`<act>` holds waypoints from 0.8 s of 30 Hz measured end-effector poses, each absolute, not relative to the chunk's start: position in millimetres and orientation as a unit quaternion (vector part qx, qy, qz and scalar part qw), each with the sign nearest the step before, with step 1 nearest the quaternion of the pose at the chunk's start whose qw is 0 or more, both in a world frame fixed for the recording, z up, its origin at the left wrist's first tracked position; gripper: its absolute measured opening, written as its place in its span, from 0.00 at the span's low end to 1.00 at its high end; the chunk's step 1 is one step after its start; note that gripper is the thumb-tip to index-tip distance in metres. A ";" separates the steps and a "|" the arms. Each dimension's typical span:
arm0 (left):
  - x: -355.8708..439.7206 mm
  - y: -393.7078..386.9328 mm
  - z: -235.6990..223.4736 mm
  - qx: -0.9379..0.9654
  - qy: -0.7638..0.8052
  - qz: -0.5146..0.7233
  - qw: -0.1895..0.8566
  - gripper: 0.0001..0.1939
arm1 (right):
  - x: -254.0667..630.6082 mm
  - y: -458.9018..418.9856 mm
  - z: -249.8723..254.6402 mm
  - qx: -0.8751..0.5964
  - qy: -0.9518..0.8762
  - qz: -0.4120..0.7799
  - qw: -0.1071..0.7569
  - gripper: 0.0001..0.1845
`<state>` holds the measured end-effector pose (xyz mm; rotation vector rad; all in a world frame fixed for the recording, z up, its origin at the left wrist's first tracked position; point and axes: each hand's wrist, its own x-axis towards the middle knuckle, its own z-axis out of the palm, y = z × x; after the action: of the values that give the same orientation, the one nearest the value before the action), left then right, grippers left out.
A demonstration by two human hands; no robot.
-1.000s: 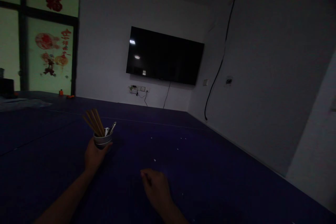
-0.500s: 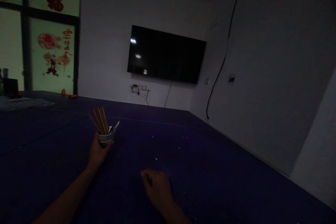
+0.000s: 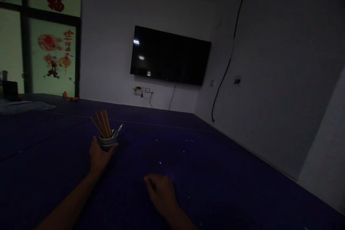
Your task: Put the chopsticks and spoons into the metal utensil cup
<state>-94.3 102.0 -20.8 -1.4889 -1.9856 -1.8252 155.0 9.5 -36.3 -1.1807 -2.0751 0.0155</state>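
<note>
A small grey cup (image 3: 107, 141) stands on the dark blue tabletop (image 3: 140, 151), left of the middle. Several wooden chopsticks (image 3: 104, 124) lean out of it to the left. Slimmer metal utensils (image 3: 118, 130), perhaps spoons, poke out at its right side. My left hand (image 3: 100, 154) is at the near side of the cup, thumb and a finger spread to either side; a narrow gap shows at the left. My right hand (image 3: 161, 192) rests on the table nearer to me, fingers curled into a loose fist, with nothing visible in it.
Small white scraps (image 3: 160, 162) dot the table in the middle. Clear plastic sheeting (image 3: 29, 106) and a black box (image 3: 10, 90) lie far left, with small orange items (image 3: 65, 94) beyond. A wall (image 3: 269, 97) borders the right side, with a hanging black cable (image 3: 229, 61).
My left hand's fingers have loosened and spread apart around the cup. The view shifted slightly. My right hand has stayed in place.
</note>
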 end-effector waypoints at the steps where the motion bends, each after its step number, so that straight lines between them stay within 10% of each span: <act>1: -92.7 98.5 -17.9 -0.469 -0.646 -0.599 0.069 0.47 | 155.2 9.8 -37.0 -0.458 -0.809 0.006 0.368 0.18; 7: -67.8 71.8 -9.6 -0.526 -0.575 -0.579 0.241 0.19 | 153.9 11.4 -40.9 -0.476 -0.800 -0.044 0.363 0.23; 24: 28.1 14.8 -35.2 -0.802 -0.243 -0.441 0.321 0.23 | 160.8 24.3 -43.2 -0.602 -0.696 -0.140 0.365 0.33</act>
<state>28.1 14.8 -35.2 -2.1064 -0.6376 -1.1593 160.8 24.3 -43.2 -1.5490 -1.7894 -0.3607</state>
